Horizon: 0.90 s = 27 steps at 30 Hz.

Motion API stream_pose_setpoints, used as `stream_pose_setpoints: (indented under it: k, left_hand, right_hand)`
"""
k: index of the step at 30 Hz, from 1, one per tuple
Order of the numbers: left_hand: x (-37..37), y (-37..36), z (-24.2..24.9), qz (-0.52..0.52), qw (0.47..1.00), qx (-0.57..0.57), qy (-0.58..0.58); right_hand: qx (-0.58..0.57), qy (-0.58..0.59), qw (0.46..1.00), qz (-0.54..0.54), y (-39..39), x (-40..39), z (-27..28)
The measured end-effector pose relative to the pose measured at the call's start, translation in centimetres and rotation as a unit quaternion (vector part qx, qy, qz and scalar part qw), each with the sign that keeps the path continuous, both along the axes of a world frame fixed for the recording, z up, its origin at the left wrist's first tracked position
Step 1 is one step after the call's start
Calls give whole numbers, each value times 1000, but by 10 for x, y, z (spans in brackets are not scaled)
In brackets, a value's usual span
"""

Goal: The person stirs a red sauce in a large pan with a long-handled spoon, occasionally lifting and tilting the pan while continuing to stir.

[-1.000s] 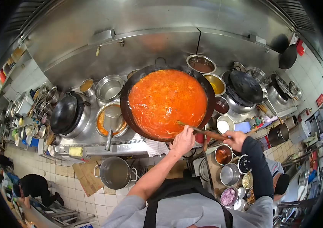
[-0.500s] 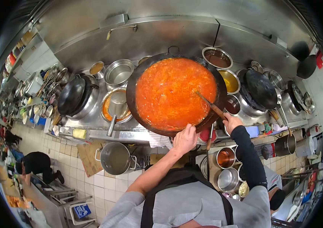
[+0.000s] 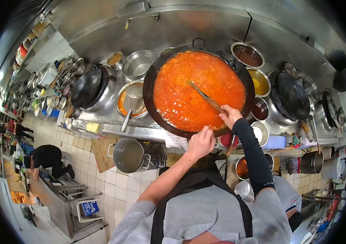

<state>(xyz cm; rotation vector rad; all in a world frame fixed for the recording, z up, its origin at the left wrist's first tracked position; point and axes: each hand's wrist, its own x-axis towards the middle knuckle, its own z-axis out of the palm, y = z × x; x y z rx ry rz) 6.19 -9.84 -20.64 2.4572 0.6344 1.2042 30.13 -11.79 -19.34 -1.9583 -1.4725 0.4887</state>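
Observation:
A large black wok [image 3: 150, 95] is filled with orange-red sauce [image 3: 197, 85] with bits floating in it. My right hand [image 3: 230, 116] is closed around the wooden handle of a metal-shafted cooking utensil [image 3: 211, 102]. Its shaft slants into the sauce, which hides the head. At the near rim of the wok, my left hand [image 3: 202, 143] is closed with its fingers curled at the edge. A white cloth [image 3: 176, 140] hangs just left of that hand. Below the rim, between my forearms, another wooden handle [image 3: 230, 147] points down.
Left of the wok, a ladle [image 3: 128, 118] rests over a pan [image 3: 122, 110] of orange liquid. Pots of brown liquid [image 3: 247, 55] and yellow liquid [image 3: 259, 81] stand at right. Smaller woks [image 3: 87, 86] flank the range. A stockpot [image 3: 128, 155] is low at left; a person [image 3: 50, 156] bends beyond.
My right hand has moved left and toward the wok's centre, pushing the utensil's shaft leftward through the sauce. The left hand stays at the rim. The camera view has shifted.

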Motion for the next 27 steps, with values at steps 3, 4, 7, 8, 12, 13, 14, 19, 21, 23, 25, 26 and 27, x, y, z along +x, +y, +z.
stream_pose_setpoints:
  k: [3, 4, 7, 8, 12, 13, 14, 19, 21, 23, 25, 26, 27]
  left_hand:
    - [-1, 3, 0, -8, 1000, -11, 3]
    - [-1, 3, -1, -12, 1000, -15, 3]
    - [-2, 3, -2, -23, 999, -27, 0]
    - [-2, 4, -2, -24, 999, -31, -2]
    - [-6, 5, 1, -42, 998, -45, -18]
    - [-8, 5, 0, -54, 996, -69, -7]
    - [-10, 5, 1, -56, 996, -69, -12]
    - [-24, 4, 3, -84, 994, -72, -15]
    - [-30, 5, 4, -94, 993, -73, -15]
    - [-37, 4, 8, -106, 991, -81, -14]
    - [-40, 3, 9, -111, 989, -96, -15]
    - [-39, 5, 10, -113, 988, -100, -17]
    - [-38, 5, 5, -108, 988, -106, -14]
  right_hand:
    - [-25, 63, 998, 9, -18, -21, 15]
    - [-26, 61, 998, 16, -25, -25, 16]
    - [-35, 81, 996, 22, -56, -38, 17]
    - [-39, 91, 995, 21, -67, -41, 14]
    - [-66, 166, 984, 12, -112, -54, 24]
    - [-63, 107, 992, 25, -124, -63, 44]
    - [-59, 49, 996, 38, -135, -72, 64]
    - [23, 67, 997, 28, -188, -105, 115]
    - [45, 91, 995, -8, -203, -120, 147]
    - [154, 81, 984, -36, -211, -128, 159]
    - [224, 74, 971, -37, -215, -131, 156]
    - [246, 82, 965, -37, -211, -131, 151]
    - [250, 64, 966, -25, -203, -130, 147]
